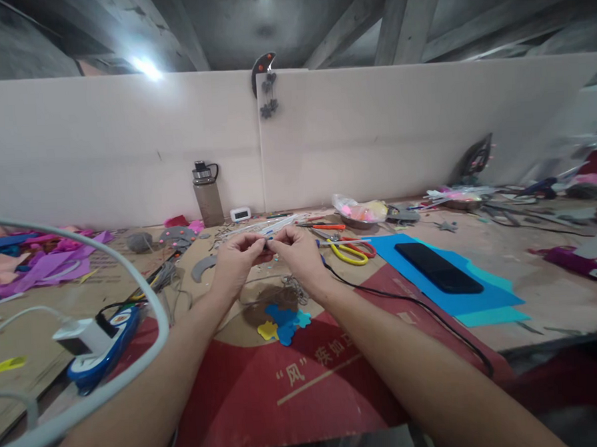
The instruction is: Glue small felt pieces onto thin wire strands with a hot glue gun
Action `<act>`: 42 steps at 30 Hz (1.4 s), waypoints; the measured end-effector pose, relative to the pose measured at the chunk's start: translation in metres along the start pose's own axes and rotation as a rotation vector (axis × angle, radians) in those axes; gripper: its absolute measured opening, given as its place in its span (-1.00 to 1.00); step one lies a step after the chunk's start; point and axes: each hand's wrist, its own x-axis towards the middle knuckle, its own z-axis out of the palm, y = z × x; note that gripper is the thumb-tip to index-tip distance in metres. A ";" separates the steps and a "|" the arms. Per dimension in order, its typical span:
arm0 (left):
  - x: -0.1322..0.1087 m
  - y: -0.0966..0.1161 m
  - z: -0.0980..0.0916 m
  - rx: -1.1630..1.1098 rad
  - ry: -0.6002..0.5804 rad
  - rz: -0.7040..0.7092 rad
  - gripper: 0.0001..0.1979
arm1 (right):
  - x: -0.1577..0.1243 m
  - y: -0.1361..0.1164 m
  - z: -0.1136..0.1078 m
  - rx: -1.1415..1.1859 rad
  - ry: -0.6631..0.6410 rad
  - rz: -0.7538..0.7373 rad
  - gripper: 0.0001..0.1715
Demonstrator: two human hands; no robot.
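My left hand (237,257) and my right hand (300,253) meet above the cardboard, fingertips pinched together. Between them is a small dark piece (268,246) with a hint of blue, too small to name. Below the hands lie a blue foam-like cutout (286,323), a yellow flower-shaped cutout (267,330) and a light-blue one (303,318). Thin grey cord (296,289) is tangled beside my right wrist. A grey crescent piece (201,268) lies left of my left hand. Right of my right hand are yellow-handled scissors (349,254).
A black phone (438,267) rests on blue sheets (487,300) at right. A power strip (105,350) with a white plug stands at left, behind a looping pale cable (155,304). Further back are a bottle (208,198) and a bowl with a plastic bag (360,210).
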 end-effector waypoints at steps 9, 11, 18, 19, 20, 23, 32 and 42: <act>0.000 -0.004 0.002 -0.072 0.056 -0.027 -0.77 | 0.000 0.004 0.003 0.021 -0.022 0.009 -0.80; 0.000 -0.003 0.002 -0.093 0.074 -0.046 -0.77 | 0.000 0.006 0.004 0.028 -0.030 0.005 -0.78; -0.001 0.004 0.004 -0.003 0.130 -0.041 -0.78 | 0.001 0.010 0.005 0.060 -0.046 -0.018 -0.78; -0.001 0.004 0.005 0.005 0.140 -0.031 -0.79 | 0.001 0.010 0.005 0.058 -0.044 -0.017 -0.78; -0.001 0.004 0.005 0.003 0.144 -0.025 -0.79 | 0.000 0.009 0.006 0.058 -0.042 -0.014 -0.77; -0.001 0.002 0.005 -0.019 0.128 -0.011 -0.80 | 0.000 0.008 0.006 0.058 -0.032 0.008 -0.77; -0.001 0.000 0.005 -0.045 0.091 -0.007 -0.81 | 0.002 0.008 0.005 0.122 -0.034 0.042 -0.79; -0.001 -0.001 0.006 -0.116 0.064 -0.040 -0.80 | 0.001 0.007 0.005 0.132 -0.014 0.057 -0.79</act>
